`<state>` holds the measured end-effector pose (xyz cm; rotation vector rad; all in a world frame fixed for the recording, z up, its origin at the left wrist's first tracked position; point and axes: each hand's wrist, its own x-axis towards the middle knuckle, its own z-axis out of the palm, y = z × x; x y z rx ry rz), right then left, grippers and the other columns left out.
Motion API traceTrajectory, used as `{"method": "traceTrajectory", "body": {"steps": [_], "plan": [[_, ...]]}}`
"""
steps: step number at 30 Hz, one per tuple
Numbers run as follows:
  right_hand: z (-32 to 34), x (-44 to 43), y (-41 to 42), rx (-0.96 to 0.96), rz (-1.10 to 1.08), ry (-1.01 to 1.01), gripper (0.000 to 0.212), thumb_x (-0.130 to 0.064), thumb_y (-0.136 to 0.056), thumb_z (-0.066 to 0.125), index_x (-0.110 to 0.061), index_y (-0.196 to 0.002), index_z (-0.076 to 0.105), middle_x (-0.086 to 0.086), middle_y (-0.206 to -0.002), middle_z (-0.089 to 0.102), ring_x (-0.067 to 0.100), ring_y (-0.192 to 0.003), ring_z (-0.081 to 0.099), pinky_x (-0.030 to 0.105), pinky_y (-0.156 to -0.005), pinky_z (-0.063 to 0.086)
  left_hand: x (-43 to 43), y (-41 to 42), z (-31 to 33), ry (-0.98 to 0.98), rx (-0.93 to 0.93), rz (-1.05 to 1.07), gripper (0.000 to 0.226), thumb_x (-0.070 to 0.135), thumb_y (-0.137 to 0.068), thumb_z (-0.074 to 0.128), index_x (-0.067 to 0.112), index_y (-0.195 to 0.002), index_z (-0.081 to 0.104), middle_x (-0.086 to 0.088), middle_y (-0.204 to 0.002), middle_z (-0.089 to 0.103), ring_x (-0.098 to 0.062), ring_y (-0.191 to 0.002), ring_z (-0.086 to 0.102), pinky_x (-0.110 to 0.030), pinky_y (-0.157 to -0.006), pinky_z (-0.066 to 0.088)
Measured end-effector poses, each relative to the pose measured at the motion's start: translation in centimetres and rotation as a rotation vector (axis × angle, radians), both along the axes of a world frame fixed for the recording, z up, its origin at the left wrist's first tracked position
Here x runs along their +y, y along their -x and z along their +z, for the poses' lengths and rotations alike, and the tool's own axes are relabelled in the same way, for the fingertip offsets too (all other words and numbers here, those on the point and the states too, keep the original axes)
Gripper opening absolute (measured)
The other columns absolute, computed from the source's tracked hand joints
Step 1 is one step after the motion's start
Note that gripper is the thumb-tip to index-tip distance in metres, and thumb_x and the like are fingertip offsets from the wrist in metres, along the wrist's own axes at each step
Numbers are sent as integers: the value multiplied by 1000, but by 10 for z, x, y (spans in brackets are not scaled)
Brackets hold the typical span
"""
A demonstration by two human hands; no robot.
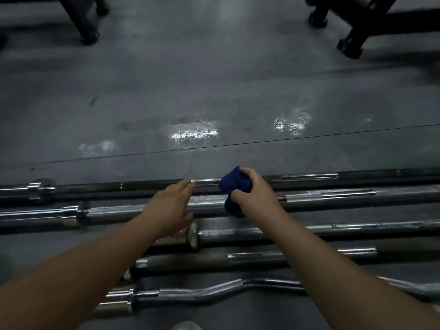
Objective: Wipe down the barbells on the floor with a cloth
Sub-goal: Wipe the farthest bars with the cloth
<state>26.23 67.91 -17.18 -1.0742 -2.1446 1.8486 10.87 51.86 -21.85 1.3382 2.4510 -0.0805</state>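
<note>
Right hand: your right hand point(256, 194) grips the bunched dark-blue cloth point(234, 190) on the farthest steel barbell point(152, 185).
Left hand: your left hand point(170, 208) reaches open-fingered.
Progress: nearer chrome bars point(333, 229) apparently remain.

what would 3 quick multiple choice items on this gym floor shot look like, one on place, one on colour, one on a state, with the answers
1. Where is the cloth?
A. on the bars farthest from the person
B. on the curled bar nearest the person
C. on the bare floor beyond the bars

2. What colour is the cloth?
A. white
B. dark blue
C. red

3. What is the left hand doing?
A. gripping the cloth
B. lifting a bar off the floor
C. reaching out with straight fingers, holding nothing

Answers:
1 A: the cloth sits over the far barbells, well beyond the curled bar.
2 B: it is plainly dark blue.
3 C: the left hand has straight fingers and holds nothing, while the right hand grips the cloth.
</note>
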Motion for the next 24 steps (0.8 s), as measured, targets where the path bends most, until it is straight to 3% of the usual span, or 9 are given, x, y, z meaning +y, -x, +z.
{"method": "traceTrajectory", "body": {"steps": [3,7,10,12,15,18,21,24], "plan": [[-21,7,35,-32,84,-129,62,-10,-86,63,-26,-141,42,-6,-121,49,9,-100,56,20,-79,46,14,17,-20,-28,-27,68,82,38,-91,60,16,-158,17,-4,-164,18,-23,-147,25,-40,-118,28],[-67,11,86,-78,330,-540,70,-9,-84,61,-29,-146,34,3,-137,42,22,-122,42,34,-99,43,34,33,-35,-87,-50,129,80,35,-86,64,14,-153,27,-8,-155,35,-25,-137,40,-41,-111,38],[-110,24,106,-195,554,-871,66,-11,-84,63,-24,-143,37,4,-132,45,23,-119,43,38,-97,45,59,33,-40,-122,-83,125,70,31,-80,61,17,-144,36,-3,-136,48,-23,-119,50,-38,-99,45],[-132,47,99,-262,605,-1001,56,-17,-83,64,-25,-134,45,0,-123,53,21,-112,52,38,-95,42,77,27,-47,-110,-99,48,66,32,-79,58,19,-141,38,-2,-133,48,-22,-117,51,-38,-100,45],[-148,96,66,-325,491,-1034,41,-24,-79,60,-31,-118,51,-7,-111,61,18,-102,59,37,-94,36,107,15,-60,-30,-65,-93,79,37,-84,57,14,-152,26,-8,-154,35,-25,-140,35,-39,-116,29],[-150,150,16,-448,402,-1082,45,-21,-72,61,-33,-114,51,-7,-108,64,19,-101,59,40,-99,33,143,2,-68,59,-57,-183,84,44,-89,54,15,-157,13,-6,-164,15,-23,-149,16,-39,-122,14],[-147,211,-35,-603,261,-1061,46,-19,-68,61,-31,-112,56,-6,-108,65,21,-105,57,43,-102,31,170,-12,-77,62,-95,-209,81,45,-89,51,16,-156,16,-5,-163,20,-21,-148,21,-38,-121,17],[-142,220,-30,-669,207,-998,39,-25,-65,59,-27,-104,62,-4,-103,64,23,-101,56,39,-95,32,192,-27,-87,-23,-122,-158,65,48,-86,41,19,-144,34,-3,-147,44,-23,-133,42,-38,-112,29]]}}
